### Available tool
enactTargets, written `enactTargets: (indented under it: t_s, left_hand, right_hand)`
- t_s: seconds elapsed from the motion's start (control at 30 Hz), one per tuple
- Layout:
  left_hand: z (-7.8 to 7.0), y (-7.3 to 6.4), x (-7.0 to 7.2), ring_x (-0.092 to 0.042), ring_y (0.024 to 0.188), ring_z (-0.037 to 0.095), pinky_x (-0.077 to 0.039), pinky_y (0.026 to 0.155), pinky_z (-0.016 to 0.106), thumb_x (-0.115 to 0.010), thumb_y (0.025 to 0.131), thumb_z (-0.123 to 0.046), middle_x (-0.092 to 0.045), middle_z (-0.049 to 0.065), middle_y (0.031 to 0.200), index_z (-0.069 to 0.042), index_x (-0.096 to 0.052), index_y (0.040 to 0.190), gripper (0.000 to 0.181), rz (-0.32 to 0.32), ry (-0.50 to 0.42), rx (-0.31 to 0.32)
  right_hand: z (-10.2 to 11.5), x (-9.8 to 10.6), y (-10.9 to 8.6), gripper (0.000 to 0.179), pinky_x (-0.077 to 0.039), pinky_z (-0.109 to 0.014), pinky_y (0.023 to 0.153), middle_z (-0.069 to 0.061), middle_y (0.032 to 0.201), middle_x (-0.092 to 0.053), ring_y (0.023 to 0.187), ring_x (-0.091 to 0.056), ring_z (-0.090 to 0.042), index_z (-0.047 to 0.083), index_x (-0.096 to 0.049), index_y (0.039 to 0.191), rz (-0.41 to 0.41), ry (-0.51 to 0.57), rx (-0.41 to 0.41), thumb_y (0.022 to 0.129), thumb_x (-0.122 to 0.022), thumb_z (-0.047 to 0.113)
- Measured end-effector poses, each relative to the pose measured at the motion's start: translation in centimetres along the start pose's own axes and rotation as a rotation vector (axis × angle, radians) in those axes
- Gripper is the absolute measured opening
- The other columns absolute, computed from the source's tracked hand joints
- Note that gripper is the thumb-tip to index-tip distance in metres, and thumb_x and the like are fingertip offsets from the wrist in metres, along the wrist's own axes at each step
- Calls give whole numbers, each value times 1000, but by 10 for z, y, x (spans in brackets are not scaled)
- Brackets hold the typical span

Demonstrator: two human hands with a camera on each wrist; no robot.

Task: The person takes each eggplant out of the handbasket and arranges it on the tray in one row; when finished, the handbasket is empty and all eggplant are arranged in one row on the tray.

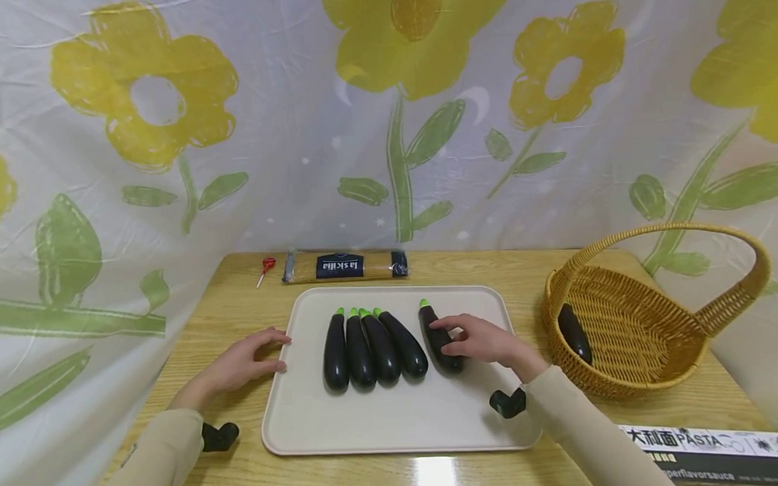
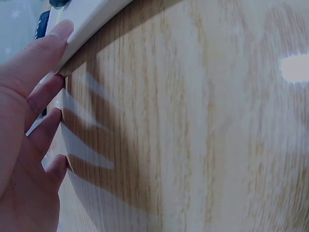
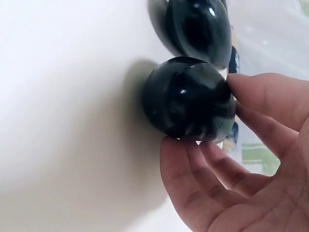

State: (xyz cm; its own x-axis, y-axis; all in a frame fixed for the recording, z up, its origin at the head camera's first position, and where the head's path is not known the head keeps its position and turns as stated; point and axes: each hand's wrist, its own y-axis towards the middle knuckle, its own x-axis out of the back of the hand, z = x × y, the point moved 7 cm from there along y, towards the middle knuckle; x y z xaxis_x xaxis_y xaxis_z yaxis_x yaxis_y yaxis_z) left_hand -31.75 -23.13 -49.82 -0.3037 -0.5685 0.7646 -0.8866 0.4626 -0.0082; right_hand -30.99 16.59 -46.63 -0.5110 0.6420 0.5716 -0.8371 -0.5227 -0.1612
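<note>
On the white tray (image 1: 395,432), an eggplant (image 1: 444,348) with a bright green stem lies apart from a group of several eggplants (image 1: 386,354) to its left. My right hand (image 1: 479,338) grips that lone eggplant. In the right wrist view, thumb and fingertips (image 3: 175,150) touch opposite sides of its dark, glossy body (image 3: 188,99). At the tray's left edge is my left hand (image 1: 241,361), its fingers loosely extended and the thumb (image 2: 63,30) touching the rim. Another eggplant (image 1: 575,333) lies inside the wicker basket (image 1: 623,328).
The basket's tall handle (image 1: 659,230) arches up on the right. Behind the tray lie a pasta pack (image 1: 377,265) and small red-handled scissors (image 1: 267,265). A long pasta box (image 1: 718,453) sits at the front right. A flowered cloth (image 1: 282,132) hangs behind the wooden table (image 1: 346,477).
</note>
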Motion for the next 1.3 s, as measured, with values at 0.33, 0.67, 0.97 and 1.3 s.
enactTargets:
  t_s: [0.33, 0.67, 0.97, 1.3]
  left_hand:
    - [0, 0, 0, -30, 138, 49, -24, 111, 64, -73, 89, -29, -47, 23, 143, -10, -61, 125, 42, -4, -1, -2]
    - [-1, -1, 1, -30, 138, 48, -25, 110, 64, -72, 90, -30, -47, 23, 144, -11, -61, 125, 42, -3, 4, -10]
    - [-2, -1, 1, -31, 138, 48, -25, 111, 64, -73, 89, -29, -48, 23, 143, -10, -61, 126, 43, -2, -2, -18]
    - [-1, -1, 1, -30, 138, 49, -24, 111, 64, -73, 89, -29, -47, 23, 144, -10, -61, 126, 43, 1, -7, -11]
  right_hand:
    - [5, -8, -1, 49, -53, -32, 79, -21, 130, -54, 100, -65, -23, 5, -55, 135, -18, 18, -20, 89, -69, 14]
    - [7, -11, -1, 49, -54, -35, 81, -22, 131, -52, 104, -64, -27, 5, -55, 135, -23, 22, -17, 89, -70, 12]
    - [5, -12, 0, 49, -54, -33, 79, -21, 132, -52, 102, -64, -26, 6, -55, 135, -17, 32, -24, 89, -70, 14]
    - [8, -10, 1, 46, -54, -33, 80, -22, 132, -53, 102, -65, -25, 6, -57, 133, -35, -3, -9, 89, -69, 11]
